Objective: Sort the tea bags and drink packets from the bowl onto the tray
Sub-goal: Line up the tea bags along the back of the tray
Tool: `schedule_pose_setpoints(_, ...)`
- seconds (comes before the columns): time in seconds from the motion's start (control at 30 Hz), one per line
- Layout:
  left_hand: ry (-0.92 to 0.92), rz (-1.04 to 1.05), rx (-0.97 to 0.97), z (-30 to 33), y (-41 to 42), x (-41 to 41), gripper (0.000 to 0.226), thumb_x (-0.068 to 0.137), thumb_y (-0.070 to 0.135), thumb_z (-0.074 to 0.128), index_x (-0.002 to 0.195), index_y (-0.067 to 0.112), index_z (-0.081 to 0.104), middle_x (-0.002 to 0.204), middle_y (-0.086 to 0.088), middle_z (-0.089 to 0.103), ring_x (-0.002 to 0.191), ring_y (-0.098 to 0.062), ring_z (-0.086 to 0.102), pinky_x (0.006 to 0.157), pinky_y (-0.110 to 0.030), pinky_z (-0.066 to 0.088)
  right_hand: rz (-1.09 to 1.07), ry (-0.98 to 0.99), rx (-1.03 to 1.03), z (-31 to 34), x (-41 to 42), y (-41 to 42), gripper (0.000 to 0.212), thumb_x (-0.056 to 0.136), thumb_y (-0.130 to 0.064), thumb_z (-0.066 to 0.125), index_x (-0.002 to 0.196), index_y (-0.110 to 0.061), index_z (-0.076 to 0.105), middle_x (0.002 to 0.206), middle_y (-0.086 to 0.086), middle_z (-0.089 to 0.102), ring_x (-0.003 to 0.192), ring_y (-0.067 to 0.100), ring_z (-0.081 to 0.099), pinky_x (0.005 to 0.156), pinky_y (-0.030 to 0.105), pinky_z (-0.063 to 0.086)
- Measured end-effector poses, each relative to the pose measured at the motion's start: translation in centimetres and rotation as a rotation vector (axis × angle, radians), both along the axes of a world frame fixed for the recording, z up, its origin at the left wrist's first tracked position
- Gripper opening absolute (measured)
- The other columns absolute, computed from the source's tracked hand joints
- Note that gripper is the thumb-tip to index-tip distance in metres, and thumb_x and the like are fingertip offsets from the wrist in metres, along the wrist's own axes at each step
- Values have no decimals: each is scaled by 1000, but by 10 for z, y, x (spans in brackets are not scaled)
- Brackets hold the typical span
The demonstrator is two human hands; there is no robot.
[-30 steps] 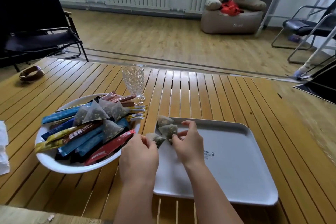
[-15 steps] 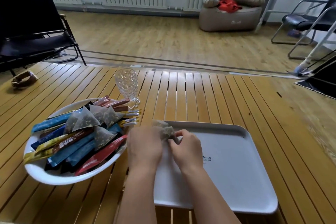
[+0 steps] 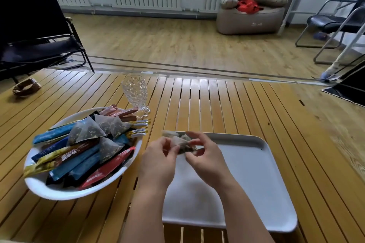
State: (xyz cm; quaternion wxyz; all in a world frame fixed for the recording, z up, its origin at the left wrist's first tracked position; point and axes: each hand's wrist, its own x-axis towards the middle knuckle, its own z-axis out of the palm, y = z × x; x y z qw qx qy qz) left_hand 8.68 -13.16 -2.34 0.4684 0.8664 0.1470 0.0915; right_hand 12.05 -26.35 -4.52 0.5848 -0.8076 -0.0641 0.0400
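Both hands, left hand (image 3: 158, 161) and right hand (image 3: 205, 159), pinch one tea bag (image 3: 180, 144) over the tray (image 3: 256, 173)'s far-left corner; tugged apart, its mesh could tear.

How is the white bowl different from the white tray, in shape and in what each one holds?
The round white bowl is deep and heaped with stick packets and pyramid tea bags; the rectangular white tray is flat and mostly bare, with a few tea bags at its far-left corner. Both are white and rest on the slatted wooden table.
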Motion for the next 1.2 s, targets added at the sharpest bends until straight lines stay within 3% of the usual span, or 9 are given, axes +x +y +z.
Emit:
schedule_pose_setpoints(0.07,12,-117,-113,-2,-4,4,8,94,21,61,94,21,69,91,3,70,89,-11,66,76,-30,56,20,-6,-8,2,-2,-4,23,79,-13,70,96,-29,72,84,-10,73,63,3,63,62,17,50)
schedule_pose_setpoints(0.17,-56,-57,16,-7,-10,13,17,97,20,55,112,22,62,109,2,66,100,-13,61,81,-22,50,-269,-9,-2,0,3,-17,9,80,-17,76,78,-25,74,72,-10,73,70,5,67,66,21,51)
schedule_pose_setpoints(0.33,107,-23,252,-17,-19,23,57,97,14,44,151,19,25,155,3,32,139,-22,29,111,-34,30,-569,78,32,-9,14,-33,11,82,-23,74,92,-23,68,82,-9,70,83,10,67,75,27,52)
schedule_pose_setpoints(0.6,50,26,213,-11,-20,16,49,96,12,45,145,16,38,136,-4,55,118,-18,52,93,-28,45,-616,65,-145,-19,15,-13,8,81,-24,73,75,-21,68,82,0,65,83,19,59,67,26,42)
schedule_pose_setpoints(0.7,-166,178,189,3,-9,9,35,95,11,51,129,18,58,118,-3,65,101,-13,56,79,-22,47,-595,-4,-99,-20,12,-14,9,83,-21,72,76,-22,66,72,-8,66,72,10,62,57,17,39)
schedule_pose_setpoints(0.8,-326,462,304,14,11,4,30,87,7,62,117,14,63,113,-13,64,100,-25,54,80,-33,45,-437,2,-135,-23,8,-14,5,85,-19,71,83,-23,68,75,-10,68,74,9,63,59,21,48)
schedule_pose_setpoints(0.87,-260,641,381,12,28,5,49,81,10,68,127,11,52,128,-21,52,111,-38,47,91,-49,42,-372,1,-169,-23,6,-13,12,83,-13,70,88,-24,68,76,-11,69,74,6,64,62,23,52)
schedule_pose_setpoints(0.97,-62,632,340,4,52,4,81,81,16,70,148,17,25,147,-21,31,123,-44,40,96,-53,41,-393,-27,-184,-19,6,-12,22,81,-7,67,94,-25,64,76,-14,67,72,0,60,60,14,41)
schedule_pose_setpoints(1.2,-15,446,288,-9,94,14,102,91,23,64,149,42,-19,160,-15,-19,138,-38,36,76,-28,50,-402,-44,-120,-7,-1,-11,22,86,-11,66,100,-26,61,78,-13,65,72,7,63,58,16,41)
